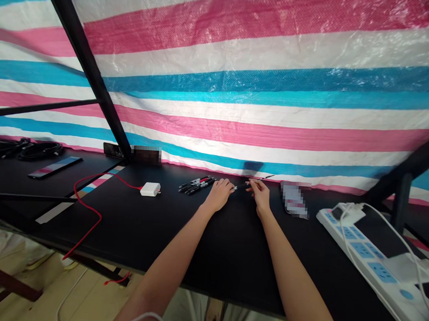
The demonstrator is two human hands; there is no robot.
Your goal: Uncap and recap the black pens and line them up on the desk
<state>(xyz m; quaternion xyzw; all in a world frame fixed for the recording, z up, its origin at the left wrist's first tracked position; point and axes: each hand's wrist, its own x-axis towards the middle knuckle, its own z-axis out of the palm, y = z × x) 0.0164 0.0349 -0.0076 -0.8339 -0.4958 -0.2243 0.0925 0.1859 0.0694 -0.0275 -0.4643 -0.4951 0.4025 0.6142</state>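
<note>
Near the far side of the black table, my left hand [219, 194] has its fingers closed at the left end of a dark pen [241, 187]. My right hand [260, 195] pinches at the pen's right end. Past my right fingertips a thin dark stick [268, 177] points up and right; whether it belongs to the pen I cannot tell. Just left of my left hand lies a bunch of black and red pens [197, 184]. To the right of my right hand is a blurred, pale flat packet [295, 200].
A white charger [149, 189] with a red cable [100, 215] lies left on the table [130, 230]. A white power strip [363, 252] with plugs and cables fills the right side. Further left are a phone [55, 167] and coiled black cables [40, 150]. Black frame bars slant at both sides.
</note>
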